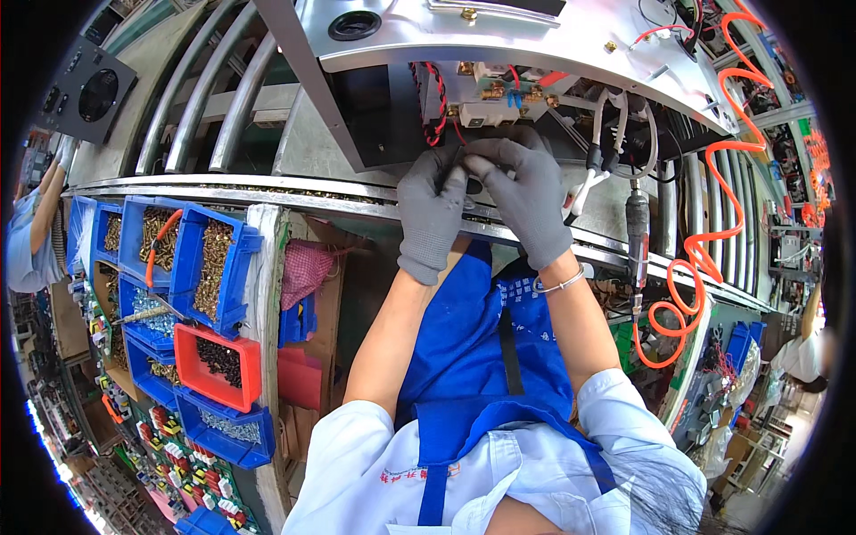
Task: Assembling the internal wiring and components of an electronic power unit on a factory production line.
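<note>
Both my hands wear grey knit gloves and meet at the front edge of an open metal chassis [499,40]. The fingertips of my left hand [432,214] are pinched around something small and dark that I cannot make out. Close against it, my right hand [528,192] also has its thumb and fingers pressed together; what lies between them is hidden. Just beyond the fingers, inside the chassis, hang twisted red and black wires [437,107]. A white terminal block [489,114] sits beside them. White cables with dark ends [593,159] hang right of my right hand.
Blue bins of screws [214,267] and a red bin of black screws [218,366] stand at the left. A power screwdriver [637,223] hangs at the right beside a coiled orange hose [704,254]. Metal rollers [205,102] lie left of the chassis. Another person's arm [49,196] shows far left.
</note>
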`<state>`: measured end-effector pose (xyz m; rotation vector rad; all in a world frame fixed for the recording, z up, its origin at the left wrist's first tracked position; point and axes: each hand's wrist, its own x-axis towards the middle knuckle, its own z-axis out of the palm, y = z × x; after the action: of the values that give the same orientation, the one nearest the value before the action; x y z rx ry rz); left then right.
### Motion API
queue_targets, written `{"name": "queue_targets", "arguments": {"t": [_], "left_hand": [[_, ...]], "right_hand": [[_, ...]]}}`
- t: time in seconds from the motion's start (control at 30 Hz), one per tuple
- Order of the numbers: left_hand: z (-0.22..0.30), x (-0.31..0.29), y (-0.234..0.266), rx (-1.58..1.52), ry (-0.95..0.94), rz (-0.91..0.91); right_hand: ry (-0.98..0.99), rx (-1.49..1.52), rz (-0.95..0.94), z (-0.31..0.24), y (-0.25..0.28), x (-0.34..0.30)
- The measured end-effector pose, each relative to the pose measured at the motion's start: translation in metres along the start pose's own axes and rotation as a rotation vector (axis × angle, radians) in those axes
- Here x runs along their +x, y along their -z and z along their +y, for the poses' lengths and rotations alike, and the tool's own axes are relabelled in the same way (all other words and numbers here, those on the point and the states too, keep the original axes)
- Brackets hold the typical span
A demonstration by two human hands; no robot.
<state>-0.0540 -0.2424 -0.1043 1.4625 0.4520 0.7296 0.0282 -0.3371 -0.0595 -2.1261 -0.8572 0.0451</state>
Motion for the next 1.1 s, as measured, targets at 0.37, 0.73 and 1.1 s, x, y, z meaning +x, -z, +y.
{"name": "queue_targets", "arguments": {"t": [0.37,0.73,1.1], "left_hand": [[-0.015,0.009,0.004,0.049,-0.035,-0.109],[-0.018,0.027,0.003,-0.922,0.591,-0.282],[0.02,0.029,0.014,0.253,0.123,-0.291]], "right_hand": [[-0.081,0.133,0.068,-0.016,0.005,-0.009],[0.118,-0.099,0.18,-0.024,0.008,-0.019],[0.165,0.148,0.327,0.0,-0.007,-0.013]]}}
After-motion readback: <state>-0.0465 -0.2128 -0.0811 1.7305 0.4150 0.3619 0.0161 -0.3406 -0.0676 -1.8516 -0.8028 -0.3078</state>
